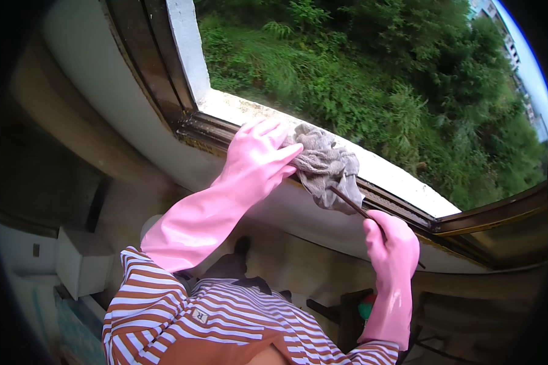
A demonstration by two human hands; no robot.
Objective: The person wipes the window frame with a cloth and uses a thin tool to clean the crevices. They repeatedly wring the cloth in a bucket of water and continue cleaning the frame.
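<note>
A crumpled grey cloth lies bunched over the dark metal track of a sliding window. My left hand, in a long pink rubber glove, rests on the cloth's left side with its fingers at the track, the thumb pressing a fold. A thin dark stick is in my right hand, also gloved in pink. The stick's far tip meets the lower part of the cloth, and its other end sticks out behind my fist. What lies beneath the cloth is hidden.
Beyond the track runs a white outer sill, with green bushes outside the window opening. A dark window frame rises at the left. Another frame section closes the right. Below, a white box-shaped object stands at the lower left.
</note>
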